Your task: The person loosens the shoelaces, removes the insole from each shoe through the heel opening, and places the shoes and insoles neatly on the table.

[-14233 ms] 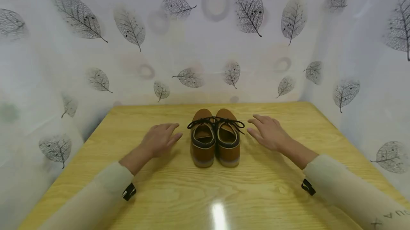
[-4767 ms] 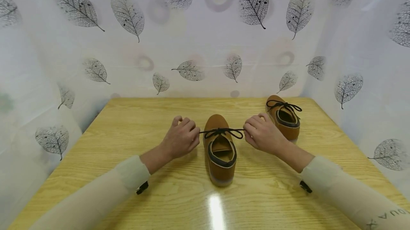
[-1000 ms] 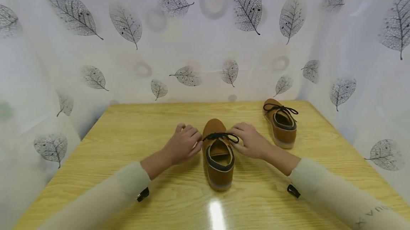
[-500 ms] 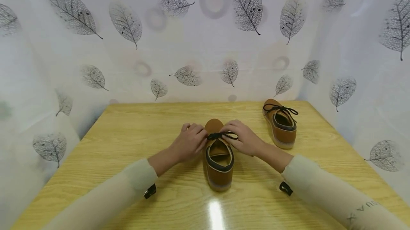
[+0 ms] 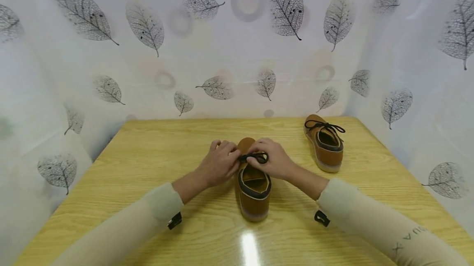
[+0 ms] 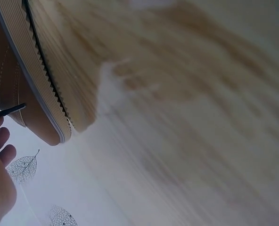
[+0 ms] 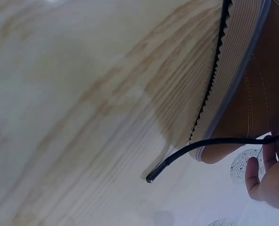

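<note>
A brown leather shoe (image 5: 254, 208) stands upright on the table, heel toward me, its black shoelace (image 5: 261, 158) tied in a bow. From the left, my left hand (image 5: 217, 164) pinches the lace close to the knot; in the left wrist view a short piece of lace (image 6: 12, 109) sticks out by its fingers. My right hand (image 5: 275, 160) is over the bow from the right, thumb and fingers pinching the lace beside a loop. In the right wrist view a loose lace end (image 7: 177, 155) hangs past the shoe's side. The hands partly cover the toe.
The matching brown shoe (image 5: 327, 151), its lace also in a bow, stands at the table's back right. A wooden table (image 5: 148, 142) carries both shoes. Behind it and at both sides hangs a white curtain (image 5: 229, 52) printed with leaves.
Earlier both shoes stood side by side; one now stands back right. The hands pulled the lace outward, then came inward. Over the last second my right hand moved left onto the bow.
</note>
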`<state>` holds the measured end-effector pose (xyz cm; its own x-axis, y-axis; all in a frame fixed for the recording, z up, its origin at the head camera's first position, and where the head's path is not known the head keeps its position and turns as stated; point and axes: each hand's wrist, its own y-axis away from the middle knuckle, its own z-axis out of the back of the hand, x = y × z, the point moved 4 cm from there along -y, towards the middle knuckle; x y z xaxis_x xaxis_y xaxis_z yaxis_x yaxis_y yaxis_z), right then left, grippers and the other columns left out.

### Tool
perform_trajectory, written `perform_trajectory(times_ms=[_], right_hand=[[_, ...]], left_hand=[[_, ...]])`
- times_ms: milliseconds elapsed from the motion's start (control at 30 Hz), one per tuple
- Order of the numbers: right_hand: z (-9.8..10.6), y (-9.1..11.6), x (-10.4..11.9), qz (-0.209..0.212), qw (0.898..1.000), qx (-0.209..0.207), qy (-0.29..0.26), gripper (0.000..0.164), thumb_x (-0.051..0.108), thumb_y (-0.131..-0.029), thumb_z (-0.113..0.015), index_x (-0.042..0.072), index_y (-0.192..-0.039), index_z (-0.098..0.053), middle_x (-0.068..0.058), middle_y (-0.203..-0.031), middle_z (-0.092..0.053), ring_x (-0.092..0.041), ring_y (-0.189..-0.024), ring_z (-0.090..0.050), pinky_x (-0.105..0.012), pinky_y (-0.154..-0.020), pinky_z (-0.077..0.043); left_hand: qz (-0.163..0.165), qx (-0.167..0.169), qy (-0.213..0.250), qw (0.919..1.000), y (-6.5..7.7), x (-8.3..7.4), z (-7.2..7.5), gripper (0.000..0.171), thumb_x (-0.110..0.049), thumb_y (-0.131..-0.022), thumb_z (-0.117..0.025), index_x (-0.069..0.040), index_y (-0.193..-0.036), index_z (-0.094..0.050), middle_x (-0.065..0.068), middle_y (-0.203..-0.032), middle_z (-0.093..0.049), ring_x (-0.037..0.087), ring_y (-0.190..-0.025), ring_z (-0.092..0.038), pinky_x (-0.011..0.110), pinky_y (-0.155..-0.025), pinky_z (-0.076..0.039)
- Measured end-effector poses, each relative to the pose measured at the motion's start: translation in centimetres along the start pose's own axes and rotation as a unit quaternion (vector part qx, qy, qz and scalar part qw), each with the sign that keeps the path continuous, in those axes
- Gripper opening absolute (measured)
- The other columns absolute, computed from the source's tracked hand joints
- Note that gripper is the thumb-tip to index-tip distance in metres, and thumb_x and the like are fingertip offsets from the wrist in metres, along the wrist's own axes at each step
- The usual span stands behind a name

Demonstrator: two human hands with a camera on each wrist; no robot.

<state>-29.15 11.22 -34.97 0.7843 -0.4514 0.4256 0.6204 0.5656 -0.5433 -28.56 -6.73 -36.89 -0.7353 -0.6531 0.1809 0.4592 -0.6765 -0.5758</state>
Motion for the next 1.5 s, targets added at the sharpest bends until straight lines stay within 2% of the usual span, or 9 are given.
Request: perform_trajectory(times_ms=[267, 533, 900, 1167, 1367, 1500], right_hand=[[-0.1, -0.1, 0.7, -0.003, 0.998, -0.023, 0.056, 0.008, 0.015, -0.087, -0.070, 0.012, -0.094, -0.072, -0.002, -0.095, -0.070, -0.019, -0.087, -0.060, -0.039, -0.076, -0.051], [-0.4, 0.1, 0.9, 0.023, 0.996, -0.040, 0.078, 0.008, 0.014, -0.086, -0.068, 0.012, -0.093, -0.073, -0.002, -0.091, -0.070, -0.018, -0.084, -0.061, -0.039, -0.075, -0.051], [-0.3, 0.3, 1.0, 0.022, 0.996, -0.045, 0.076, 0.007, 0.014, -0.086, -0.067, 0.012, -0.091, -0.072, -0.002, -0.091, -0.069, -0.018, -0.083, -0.060, -0.039, -0.075, -0.051], [-0.2, 0.2, 1.0, 0.000, 0.996, -0.042, 0.076, 0.008, 0.017, -0.087, -0.067, 0.013, -0.092, -0.073, -0.002, -0.092, -0.070, -0.018, -0.085, -0.061, -0.039, -0.077, -0.051], [-0.2, 0.2, 0.9, -0.008, 0.997, -0.041, 0.069, 0.009, 0.019, -0.088, -0.067, 0.014, -0.092, -0.073, -0.002, -0.093, -0.070, -0.019, -0.086, -0.061, -0.040, -0.078, -0.051], [-0.3, 0.5, 0.7, -0.011, 0.997, -0.045, 0.061, 0.009, 0.019, -0.088, -0.067, 0.015, -0.093, -0.074, 0.000, -0.093, -0.070, -0.017, -0.086, -0.060, -0.039, -0.077, -0.050]], left_hand=[[-0.009, -0.031, 0.000, 0.9995, 0.3, 0.4, 0.9, 0.010, -0.025, -0.095, -0.059, -0.017, -0.093, -0.064, 0.002, -0.096, -0.061, 0.023, -0.091, -0.056, 0.048, -0.088, -0.036], [-0.008, -0.019, -0.003, 0.9998, 0.7, 0.5, 1.1, 0.012, -0.025, -0.095, -0.057, -0.018, -0.095, -0.066, 0.002, -0.095, -0.061, 0.023, -0.091, -0.055, 0.048, -0.089, -0.036], [-0.022, -0.038, -0.032, 0.9985, 1.5, 1.1, 1.3, 0.010, -0.023, -0.093, -0.056, -0.016, -0.090, -0.063, 0.002, -0.092, -0.059, 0.023, -0.087, -0.054, 0.048, -0.088, -0.035], [-0.017, -0.027, -0.028, 0.9991, 2.0, 1.6, 1.7, 0.011, -0.021, -0.094, -0.054, -0.016, -0.089, -0.063, 0.002, -0.092, -0.059, 0.024, -0.088, -0.054, 0.048, -0.088, -0.035], [-0.026, -0.032, -0.031, 0.9987, 2.4, 1.8, 1.6, 0.008, -0.021, -0.092, -0.057, -0.017, -0.088, -0.063, 0.001, -0.091, -0.059, 0.023, -0.086, -0.054, 0.048, -0.087, -0.035], [-0.030, -0.021, -0.033, 0.9988, 2.6, 1.8, 1.6, 0.009, -0.022, -0.092, -0.056, -0.017, -0.090, -0.064, 0.001, -0.091, -0.059, 0.023, -0.086, -0.055, 0.048, -0.087, -0.035]])
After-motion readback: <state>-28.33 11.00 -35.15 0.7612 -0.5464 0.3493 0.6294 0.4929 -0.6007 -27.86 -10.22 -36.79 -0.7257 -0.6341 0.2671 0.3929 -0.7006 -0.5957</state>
